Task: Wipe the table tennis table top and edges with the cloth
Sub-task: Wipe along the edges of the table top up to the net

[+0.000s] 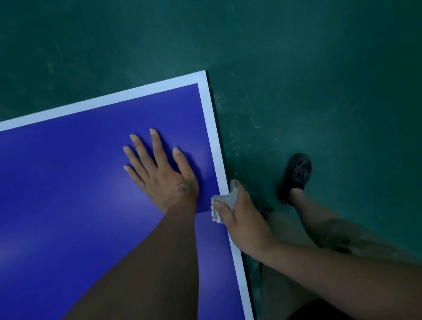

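The right grip (242,214) clenched the cloth (225,199), bunched against the side edge of the tabletop (60,204) short of its corner, while the left grip (164,177) lay flat and released on its blue surface; the cloth appeared soft, light, best held wadded.

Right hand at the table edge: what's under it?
A crumpled grey cloth, gripped by the right hand against the white-striped side edge of the table. The stretch of edge beneath the cloth is covered and cannot be seen.

No text can be read (the mark (185,187) on the left hand (165,178) is blurred).
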`<state>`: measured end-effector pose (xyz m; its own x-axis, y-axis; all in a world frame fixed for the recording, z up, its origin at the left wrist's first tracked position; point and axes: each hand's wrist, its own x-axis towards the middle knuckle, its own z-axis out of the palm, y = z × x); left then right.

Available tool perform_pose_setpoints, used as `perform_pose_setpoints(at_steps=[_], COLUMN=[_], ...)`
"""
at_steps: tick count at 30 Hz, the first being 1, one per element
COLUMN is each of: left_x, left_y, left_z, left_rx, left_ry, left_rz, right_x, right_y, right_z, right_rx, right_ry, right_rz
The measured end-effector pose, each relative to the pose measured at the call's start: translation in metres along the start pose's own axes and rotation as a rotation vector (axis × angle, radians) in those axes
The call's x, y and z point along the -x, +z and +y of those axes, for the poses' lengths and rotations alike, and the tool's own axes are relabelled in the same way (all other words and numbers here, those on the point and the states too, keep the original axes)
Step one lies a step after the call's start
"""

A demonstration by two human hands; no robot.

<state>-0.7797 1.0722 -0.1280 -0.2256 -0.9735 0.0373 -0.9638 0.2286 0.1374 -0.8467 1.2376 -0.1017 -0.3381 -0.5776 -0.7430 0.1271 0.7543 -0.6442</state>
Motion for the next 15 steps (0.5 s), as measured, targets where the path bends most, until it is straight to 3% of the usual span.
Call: perform_pose_setpoints(at_steps=[9, 15], left_x=[0.001, 0.002], left_y=[-0.003, -0.005], left_z=[0.002, 0.002], left_rx=[0.016, 0.031], left_ry=[0.005, 0.008], left_rz=[0.015, 0.012], right_x=[-0.147, -0.117], right_y=[-0.047, -0.040], right_z=[-0.136, -0.122], right_rx=[-0.066, -0.038], right_ry=[-0.104, -0.056], right_rz=[0.198, 0.151])
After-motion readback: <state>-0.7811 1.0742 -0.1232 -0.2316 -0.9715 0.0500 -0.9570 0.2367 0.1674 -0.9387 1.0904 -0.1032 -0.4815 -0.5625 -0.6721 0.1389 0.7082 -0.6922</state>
